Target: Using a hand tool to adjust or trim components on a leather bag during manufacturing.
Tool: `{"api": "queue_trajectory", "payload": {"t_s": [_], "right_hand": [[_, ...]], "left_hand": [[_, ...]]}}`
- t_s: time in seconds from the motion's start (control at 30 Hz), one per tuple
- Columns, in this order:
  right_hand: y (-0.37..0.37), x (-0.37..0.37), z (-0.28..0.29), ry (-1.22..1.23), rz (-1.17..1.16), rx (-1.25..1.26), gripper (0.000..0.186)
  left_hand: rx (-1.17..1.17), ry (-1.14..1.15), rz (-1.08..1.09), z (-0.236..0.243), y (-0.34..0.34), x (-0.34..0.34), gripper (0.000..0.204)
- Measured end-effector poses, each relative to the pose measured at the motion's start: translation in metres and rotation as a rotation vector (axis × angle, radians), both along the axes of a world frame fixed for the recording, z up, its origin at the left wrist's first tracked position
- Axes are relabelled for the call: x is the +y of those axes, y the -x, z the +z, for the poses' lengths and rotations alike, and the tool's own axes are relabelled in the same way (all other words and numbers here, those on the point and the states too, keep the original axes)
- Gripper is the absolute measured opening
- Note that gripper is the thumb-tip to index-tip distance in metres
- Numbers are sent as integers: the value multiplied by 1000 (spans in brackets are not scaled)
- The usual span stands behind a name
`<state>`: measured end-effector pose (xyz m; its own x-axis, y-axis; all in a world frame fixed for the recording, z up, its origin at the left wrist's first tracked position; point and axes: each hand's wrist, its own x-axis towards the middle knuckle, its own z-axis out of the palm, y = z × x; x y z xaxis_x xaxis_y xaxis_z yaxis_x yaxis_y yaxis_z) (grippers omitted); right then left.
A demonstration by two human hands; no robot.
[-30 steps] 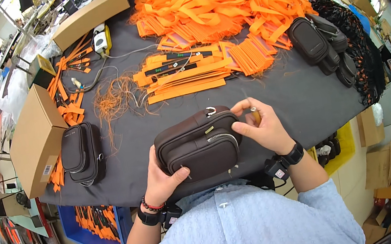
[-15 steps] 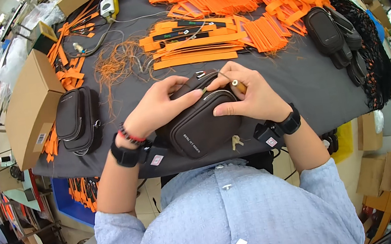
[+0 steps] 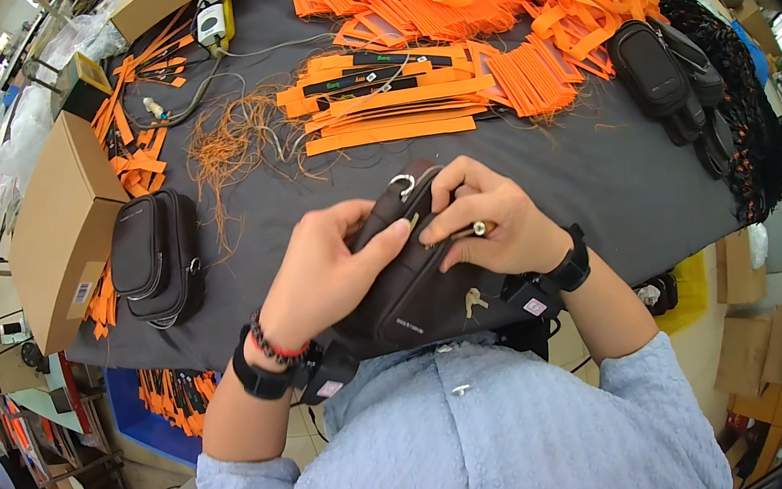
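In the head view, a dark brown bag (image 3: pixel 390 290) is held just below the centre of the frame, at the near edge of the tabletop (image 3: pixel 609 181). By the left hand (image 3: pixel 318 263) it is gripped from the left, the thumb pressed flat beside a small metal tab (image 3: pixel 415 220) and the other fingers curled over the upper side. The fingers of the right hand (image 3: pixel 506 222) are bent and drawn together at the zip side, and a wooden-handled tool (image 3: pixel 480 228) is held among them; what their tips pinch cannot be told. Small key-like metal pieces (image 3: pixel 475 303) are seen just right of the bag.

The bag is judged light, with soft, padded walls that give under pressure and a smooth, perhaps slightly slippery skin; it is best held by its thick sides, clear of the zip. The side with the metal ring (image 3: pixel 410 183) is turned toward the top of the frame. The long axis appears to be slanted from lower left to upper right, though much is covered by the hands.
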<state>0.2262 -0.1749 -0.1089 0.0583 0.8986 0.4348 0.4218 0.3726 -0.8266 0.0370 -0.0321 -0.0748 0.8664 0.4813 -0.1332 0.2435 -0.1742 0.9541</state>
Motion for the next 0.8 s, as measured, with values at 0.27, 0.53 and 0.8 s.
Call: {"api": "queue_trajectory", "payload": {"t_s": [0.27,0.53,0.8], "right_hand": [[6,-4,-13,-39,40,25,33],[10,-7,-16,-9,40,61,33],[18,-13,-16,-26,24,54,33]], "left_hand": [[78,200,-37,-11,5,-1,36],[33,651,-30,-24,8,0,33],[40,604,-70,-31,16,0,33]]}}
